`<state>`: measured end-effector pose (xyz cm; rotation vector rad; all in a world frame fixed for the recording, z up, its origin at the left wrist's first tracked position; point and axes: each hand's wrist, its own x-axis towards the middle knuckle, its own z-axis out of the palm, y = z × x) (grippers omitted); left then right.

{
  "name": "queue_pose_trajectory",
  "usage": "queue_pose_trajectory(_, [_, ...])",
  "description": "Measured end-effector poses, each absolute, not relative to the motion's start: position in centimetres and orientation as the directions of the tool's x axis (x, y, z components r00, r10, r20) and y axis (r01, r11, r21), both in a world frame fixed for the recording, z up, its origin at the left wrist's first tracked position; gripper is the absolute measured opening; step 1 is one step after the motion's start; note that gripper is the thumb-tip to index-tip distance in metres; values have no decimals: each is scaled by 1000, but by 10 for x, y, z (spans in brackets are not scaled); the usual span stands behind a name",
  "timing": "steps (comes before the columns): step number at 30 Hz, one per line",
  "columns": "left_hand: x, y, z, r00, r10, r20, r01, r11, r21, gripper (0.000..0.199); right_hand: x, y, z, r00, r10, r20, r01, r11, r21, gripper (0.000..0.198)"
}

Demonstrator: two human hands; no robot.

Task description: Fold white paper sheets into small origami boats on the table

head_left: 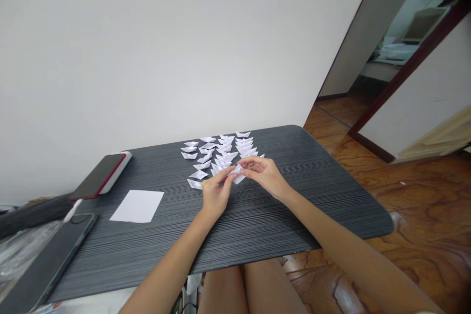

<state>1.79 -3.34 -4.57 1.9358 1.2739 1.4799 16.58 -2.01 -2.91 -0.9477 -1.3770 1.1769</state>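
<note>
Both hands are over the middle of the desk (312,181), and the small folded white paper (238,170) is between them, partly covered by fingers, so its exact folds are hard to read. The left hand (216,194) has its grip closed on the paper's near left side, thumb and fingers together; the right hand (263,175) pinches the other side, its curled lower fingers partly hidden. Just beyond lie folded paper boats (225,149) in rough columns; the hands block the nearest ones and overlapping points make them hard to count. Left of the hands a flat white sheet (137,206) lies bare. A red-edged dark device (98,174) covers most of a pale object (117,175) underneath; nearer, another dark device (55,257) is cut off by the picture's bottom edge. Crumpled clear plastic (22,253) at the left edge is blurred.
</note>
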Motion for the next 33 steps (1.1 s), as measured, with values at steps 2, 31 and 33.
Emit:
queue_pose_trajectory(2, [18, -34, -45, 65, 823, 564, 451, -529, 719, 20, 166, -20, -29, -163, 961, 223, -65, 215, -974, 20])
queue_pose_trajectory(31, [17, -32, -42, 73, 934, 351, 139, -358, 923, 17, 167, -18, -31, -97, 985, 144, -146, 130, -981, 13])
queue_pose_trajectory(33, [16, -32, -41, 116, 934, 338, 148, -352, 924, 19, 167, -18, -31, -106, 984, 147, -131, 132, -983, 13])
